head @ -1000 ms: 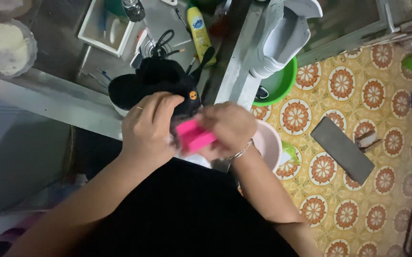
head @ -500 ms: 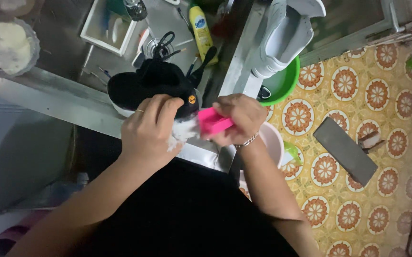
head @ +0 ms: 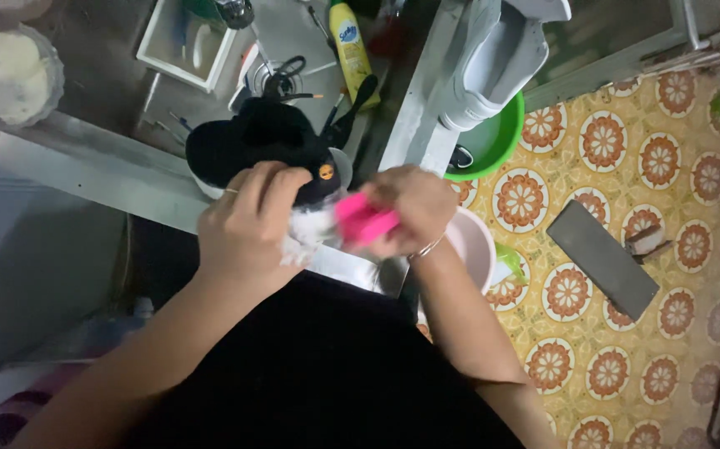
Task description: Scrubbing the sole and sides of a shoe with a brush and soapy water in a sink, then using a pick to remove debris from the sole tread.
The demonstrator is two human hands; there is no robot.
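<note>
My left hand (head: 248, 229) grips the near end of a black shoe (head: 260, 145) that rests on the metal ledge (head: 86, 170) of the counter. White foam covers the shoe's near end, under my fingers. My right hand (head: 410, 208) holds a pink brush (head: 364, 220) pressed against that foamy end. A bracelet sits on my right wrist.
A white shoe (head: 497, 58) rests over a green basin (head: 493, 141). A pink bowl (head: 472, 245) stands by my right forearm. A yellow bottle (head: 352, 46), scissors (head: 285, 79) and a white tray (head: 185, 41) lie on the counter. A dark flat slab (head: 601, 258) lies on the patterned floor.
The pink brush has gone back and forth over the near end of the black shoe, from left to right and back a little. My left hand kept its hold.
</note>
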